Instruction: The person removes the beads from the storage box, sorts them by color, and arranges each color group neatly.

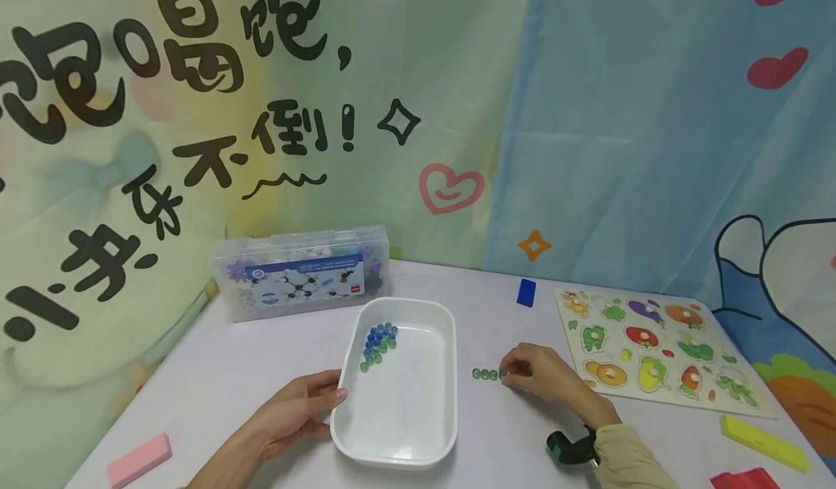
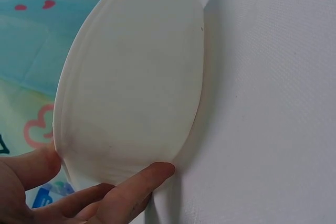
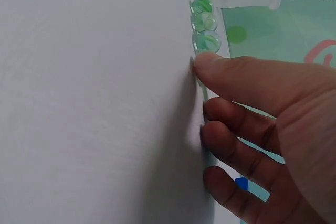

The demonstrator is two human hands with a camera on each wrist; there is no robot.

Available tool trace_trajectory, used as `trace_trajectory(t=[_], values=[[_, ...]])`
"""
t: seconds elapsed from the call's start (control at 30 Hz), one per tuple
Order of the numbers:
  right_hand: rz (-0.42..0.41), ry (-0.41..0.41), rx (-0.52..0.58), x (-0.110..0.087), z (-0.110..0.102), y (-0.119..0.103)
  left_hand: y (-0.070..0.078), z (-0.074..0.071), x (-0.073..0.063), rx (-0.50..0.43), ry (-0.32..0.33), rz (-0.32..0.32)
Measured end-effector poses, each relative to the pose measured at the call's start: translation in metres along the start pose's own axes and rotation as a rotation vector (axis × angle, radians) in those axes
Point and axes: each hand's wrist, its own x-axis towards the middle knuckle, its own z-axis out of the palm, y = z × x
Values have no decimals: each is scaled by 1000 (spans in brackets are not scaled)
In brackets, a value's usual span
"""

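Observation:
A white rectangular tray [image 1: 411,416] stands in the middle of the table, with blue marbles [image 1: 375,339] and green marbles [image 1: 364,366] gathered towards its upper left. My left hand [image 1: 297,409] grips the tray's left side, thumb at the rim and fingers against the outer wall in the left wrist view. To the right of the tray, clear green marbles [image 1: 485,374] form a short row on the table. My right hand [image 1: 542,374] pinches the green marble at the row's right end; its fingertips partly hide that marble. Three others show beside the thumb in the right wrist view.
Behind the tray is a clear plastic box [image 1: 300,271] of small parts. A blue block [image 1: 526,293] and a vegetable puzzle board [image 1: 660,351] lie to the right. Pink [image 1: 139,461] and yellow [image 1: 764,443] blocks and a red item [image 1: 744,479] lie near the front.

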Motion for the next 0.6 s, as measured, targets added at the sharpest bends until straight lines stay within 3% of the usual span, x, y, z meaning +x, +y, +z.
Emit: trace_trajectory(t=[0.6], values=[[49, -10, 18, -2, 3, -2, 1, 0, -1, -15, -11, 13]])
